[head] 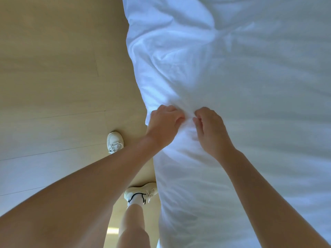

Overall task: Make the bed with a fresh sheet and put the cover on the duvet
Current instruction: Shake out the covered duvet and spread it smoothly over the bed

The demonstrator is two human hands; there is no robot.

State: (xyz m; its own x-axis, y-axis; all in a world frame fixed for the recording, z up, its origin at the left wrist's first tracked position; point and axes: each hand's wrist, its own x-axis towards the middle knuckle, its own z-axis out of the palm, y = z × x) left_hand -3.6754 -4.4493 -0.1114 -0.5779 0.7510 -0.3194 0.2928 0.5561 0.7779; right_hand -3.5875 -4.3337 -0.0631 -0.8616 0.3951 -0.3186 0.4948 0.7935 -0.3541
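Gripping a bunched fold of white bedding [250,86] at its side edge, beside the floor [53,68], with left hand [163,126] and right hand [212,131] nearly touching, fingers [174,115] clamped on cloth. Likely seating cover along duvet edge. Next: holding firm, tugging outward to flatten.

White fabric bedding [250,104], spread wide across the right side. Deeply creased and bunched along the left edge, draped downward there. Gathered into a small pinched fold at mid-edge. Smoother toward the right.
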